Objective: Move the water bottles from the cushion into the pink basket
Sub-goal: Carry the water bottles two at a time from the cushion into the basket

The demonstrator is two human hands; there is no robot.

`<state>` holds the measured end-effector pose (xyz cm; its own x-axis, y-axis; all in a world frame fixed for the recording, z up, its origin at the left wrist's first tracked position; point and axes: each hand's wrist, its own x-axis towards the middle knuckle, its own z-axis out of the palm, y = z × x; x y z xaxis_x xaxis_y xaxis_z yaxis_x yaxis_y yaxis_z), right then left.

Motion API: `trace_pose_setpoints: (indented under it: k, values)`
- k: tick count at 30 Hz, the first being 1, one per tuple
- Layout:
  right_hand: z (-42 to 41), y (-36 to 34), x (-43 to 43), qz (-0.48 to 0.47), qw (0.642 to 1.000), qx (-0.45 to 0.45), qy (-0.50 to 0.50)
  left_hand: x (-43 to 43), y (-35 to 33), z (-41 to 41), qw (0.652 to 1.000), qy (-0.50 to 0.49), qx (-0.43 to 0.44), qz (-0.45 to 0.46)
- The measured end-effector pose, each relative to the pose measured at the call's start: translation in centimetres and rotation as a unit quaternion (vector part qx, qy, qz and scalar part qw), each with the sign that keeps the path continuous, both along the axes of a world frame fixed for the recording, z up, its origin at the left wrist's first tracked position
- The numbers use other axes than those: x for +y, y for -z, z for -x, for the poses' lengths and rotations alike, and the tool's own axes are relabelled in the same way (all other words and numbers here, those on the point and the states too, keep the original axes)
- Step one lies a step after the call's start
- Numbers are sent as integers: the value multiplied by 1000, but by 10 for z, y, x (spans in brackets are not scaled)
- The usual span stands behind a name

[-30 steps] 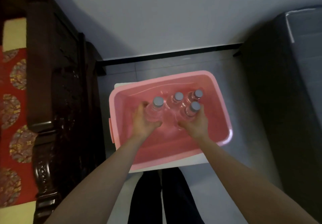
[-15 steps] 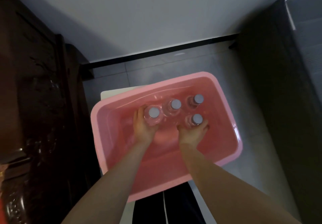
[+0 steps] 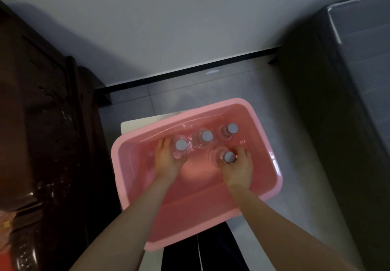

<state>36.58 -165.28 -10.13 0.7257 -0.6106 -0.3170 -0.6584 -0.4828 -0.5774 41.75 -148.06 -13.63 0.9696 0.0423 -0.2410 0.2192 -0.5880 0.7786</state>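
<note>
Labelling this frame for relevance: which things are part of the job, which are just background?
Job: pink basket; four water bottles; left hand and right hand, each gripping one.

Background: dark wooden furniture; grey unit; white stand under basket.

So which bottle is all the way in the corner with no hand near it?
The far-right bottle: it stands nearest the pink basket's far right corner. The left hand and right hand each grip other bottles.

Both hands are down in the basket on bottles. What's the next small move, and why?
Probably let go and lift both hands out. The left hand and right hand each wrap an upright bottle deep in the basket, beside two others.
</note>
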Motion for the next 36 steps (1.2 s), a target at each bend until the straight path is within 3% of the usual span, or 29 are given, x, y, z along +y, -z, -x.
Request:
trace_pose_setpoints:
  k: [6, 9, 21, 30, 36]
  values:
    - [-7, -24, -18, 28, 990, -5, -135, 8, -37, -11, 993, 86, -71, 22]
    - [-13, -29, -29, 63, 982, 8, -178, 8, -42, -17, 988, 131, -77, -10]
    - [-19, -39, -39, 163, 940, 107, -279, -2, -32, -19, 987, 128, -90, -44]
    - [-32, -96, -53, 194, 926, -14, -323, -2, -65, -30, 972, 207, 44, -100]
    - [-52, -145, -56, 182, 917, -58, -349, -2, -136, -47, 980, 183, 5, -78]
